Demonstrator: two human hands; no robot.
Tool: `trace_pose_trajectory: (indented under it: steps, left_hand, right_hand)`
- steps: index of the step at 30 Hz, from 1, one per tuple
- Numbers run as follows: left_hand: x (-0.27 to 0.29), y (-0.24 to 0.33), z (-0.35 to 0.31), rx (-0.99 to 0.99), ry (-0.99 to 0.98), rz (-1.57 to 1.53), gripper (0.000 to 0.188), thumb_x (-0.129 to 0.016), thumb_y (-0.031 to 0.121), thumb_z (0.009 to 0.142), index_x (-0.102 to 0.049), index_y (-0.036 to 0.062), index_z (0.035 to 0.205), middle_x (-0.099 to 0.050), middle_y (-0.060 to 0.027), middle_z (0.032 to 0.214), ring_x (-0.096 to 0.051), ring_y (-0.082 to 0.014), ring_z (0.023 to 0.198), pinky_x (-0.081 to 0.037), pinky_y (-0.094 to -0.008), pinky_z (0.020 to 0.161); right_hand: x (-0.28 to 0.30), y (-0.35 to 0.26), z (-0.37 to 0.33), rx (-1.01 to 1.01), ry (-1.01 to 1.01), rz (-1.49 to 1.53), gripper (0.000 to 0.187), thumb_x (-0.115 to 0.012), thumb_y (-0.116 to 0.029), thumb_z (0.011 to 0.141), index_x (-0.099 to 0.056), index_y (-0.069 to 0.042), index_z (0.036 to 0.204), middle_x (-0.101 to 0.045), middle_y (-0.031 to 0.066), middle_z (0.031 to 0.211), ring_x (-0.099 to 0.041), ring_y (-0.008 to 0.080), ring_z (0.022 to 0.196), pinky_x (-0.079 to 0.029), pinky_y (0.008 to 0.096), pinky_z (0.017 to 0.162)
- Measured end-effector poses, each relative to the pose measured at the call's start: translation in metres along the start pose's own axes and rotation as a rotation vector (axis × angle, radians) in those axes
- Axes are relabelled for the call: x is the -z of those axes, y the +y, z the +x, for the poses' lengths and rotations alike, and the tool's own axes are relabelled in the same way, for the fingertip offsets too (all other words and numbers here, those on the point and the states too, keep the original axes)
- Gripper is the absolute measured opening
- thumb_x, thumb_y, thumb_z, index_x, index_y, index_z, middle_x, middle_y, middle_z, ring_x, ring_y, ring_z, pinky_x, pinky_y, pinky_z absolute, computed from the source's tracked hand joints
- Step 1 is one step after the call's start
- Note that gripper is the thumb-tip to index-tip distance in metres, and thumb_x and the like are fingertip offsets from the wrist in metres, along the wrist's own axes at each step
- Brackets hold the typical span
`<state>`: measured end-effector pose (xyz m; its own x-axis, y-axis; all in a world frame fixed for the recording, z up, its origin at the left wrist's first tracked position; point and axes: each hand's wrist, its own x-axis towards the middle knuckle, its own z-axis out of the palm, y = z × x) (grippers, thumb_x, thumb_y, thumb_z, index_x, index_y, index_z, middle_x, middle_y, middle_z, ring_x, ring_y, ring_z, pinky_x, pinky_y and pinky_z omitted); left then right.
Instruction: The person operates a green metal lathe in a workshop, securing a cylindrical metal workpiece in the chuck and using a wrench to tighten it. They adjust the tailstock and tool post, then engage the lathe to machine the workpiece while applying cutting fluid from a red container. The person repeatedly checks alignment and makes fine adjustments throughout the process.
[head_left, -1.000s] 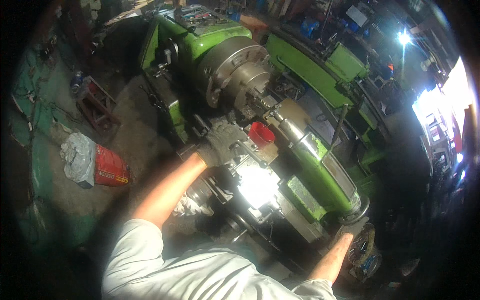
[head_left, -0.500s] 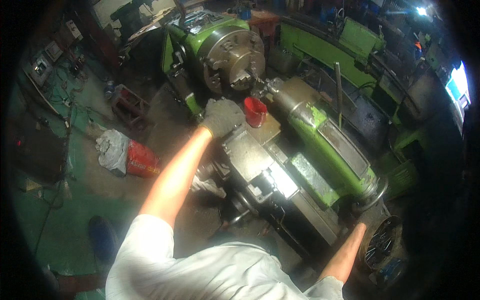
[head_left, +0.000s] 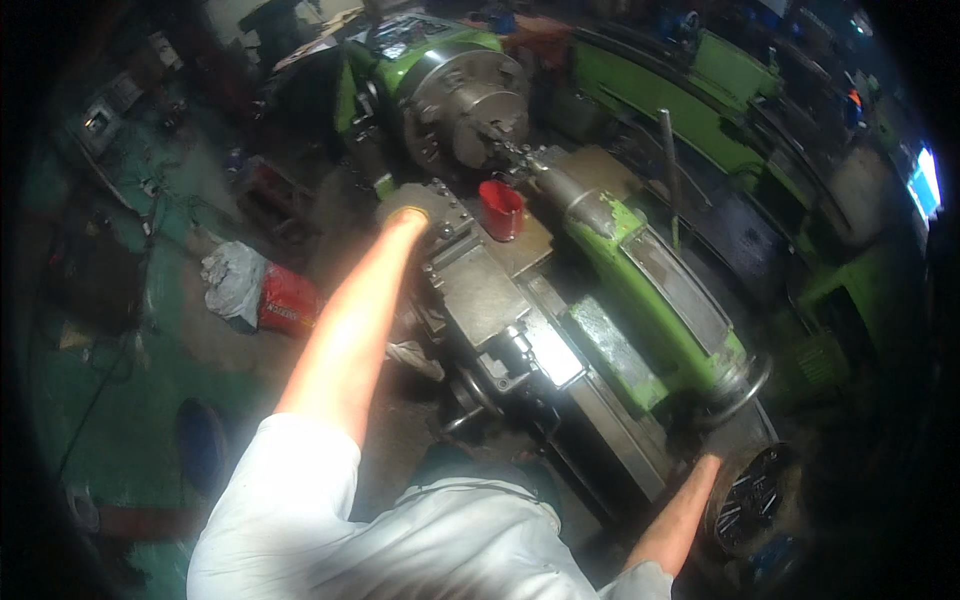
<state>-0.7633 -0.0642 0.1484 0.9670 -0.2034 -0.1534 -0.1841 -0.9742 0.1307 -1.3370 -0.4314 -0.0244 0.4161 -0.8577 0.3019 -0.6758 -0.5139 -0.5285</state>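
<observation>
My left hand (head_left: 408,203), in a grey glove with a yellow cuff, is at the left side of the lathe's tool post (head_left: 455,218); its fingers are blurred and partly hidden. Right of it, a red cup (head_left: 501,212) stands on a flat plate behind the carriage (head_left: 485,295). Beyond them is the large round chuck (head_left: 465,110), facing the green tailstock (head_left: 670,290). Over at the lower right, my gloved right hand (head_left: 738,432) lies against the tailstock handwheel (head_left: 748,392), its fingers lost in shadow.
A round container of metal rods or tools (head_left: 752,498) stands beside my right hand. On the floor to the left lies a red and white sack (head_left: 285,300), with a dark reddish stand (head_left: 270,200) behind it. An upright metal bar (head_left: 669,165) rises behind the tailstock. More green machinery (head_left: 660,105) fills the back.
My left hand has shifted left and away from the red cup, toward the outer side of the tool post. My right hand stays by the handwheel. The view has shifted slightly.
</observation>
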Motion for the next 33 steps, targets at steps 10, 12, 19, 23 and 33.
trace_pose_trajectory:
  steps: [10, 12, 19, 23, 33]
  left_hand:
    - [-0.022, -0.003, 0.035, -0.151, -0.174, 0.118, 0.054, -0.050, 0.045, 0.101, -0.071, 0.0055, 0.132, -0.067, -0.0187, 0.139, -0.065, -0.0342, 0.130, -0.049, -0.0449, 0.109]
    - [-0.027, -0.025, 0.063, -0.063, -0.105, 0.004, 0.060, -0.052, 0.052, 0.099, -0.072, 0.0056, 0.131, -0.068, -0.0177, 0.138, -0.065, -0.0328, 0.131, -0.048, -0.0440, 0.110]
    - [-0.044, -0.035, 0.075, -0.106, -0.041, 0.053, 0.048, -0.048, 0.038, 0.102, -0.073, 0.0098, 0.131, -0.068, -0.0144, 0.140, -0.066, -0.0327, 0.128, -0.051, -0.0485, 0.106]
    - [-0.011, -0.005, 0.026, -0.008, -0.146, -0.130, 0.067, -0.055, 0.045, 0.097, -0.057, 0.0002, 0.147, -0.050, -0.0230, 0.157, -0.049, -0.0389, 0.146, -0.042, -0.0451, 0.118]
    - [-0.036, -0.029, 0.045, 0.210, -0.008, -0.302, 0.071, -0.058, 0.052, 0.094, -0.060, 0.0010, 0.143, -0.060, -0.0227, 0.147, -0.057, -0.0371, 0.139, -0.047, -0.0451, 0.113]
  right_hand:
    - [0.000, 0.067, 0.017, -0.436, 0.383, 0.162, 0.035, -0.066, -0.026, 0.096, -0.071, 0.001, 0.118, -0.076, 0.0185, 0.111, -0.070, 0.0287, 0.102, -0.053, 0.0393, 0.088]
    - [-0.014, 0.059, 0.027, -0.457, 0.404, 0.224, 0.036, -0.067, -0.027, 0.095, -0.071, 0.001, 0.118, -0.076, 0.0189, 0.111, -0.071, 0.0294, 0.102, -0.053, 0.0396, 0.088]
    - [-0.023, 0.021, 0.029, -0.211, -0.269, -0.188, 0.039, -0.065, -0.026, 0.096, -0.069, 0.002, 0.122, -0.072, 0.0232, 0.121, -0.068, 0.0342, 0.112, -0.051, 0.0428, 0.095]
    - [-0.023, 0.011, 0.007, -0.150, -0.472, -0.115, 0.041, -0.064, -0.025, 0.096, -0.067, 0.003, 0.126, -0.069, 0.0246, 0.127, -0.065, 0.0341, 0.117, -0.049, 0.0424, 0.099]
    - [0.054, -0.008, -0.029, 0.095, -0.546, 0.152, 0.038, -0.063, -0.018, 0.097, -0.065, 0.003, 0.129, -0.066, 0.0211, 0.133, -0.061, 0.0320, 0.122, -0.046, 0.0437, 0.105]
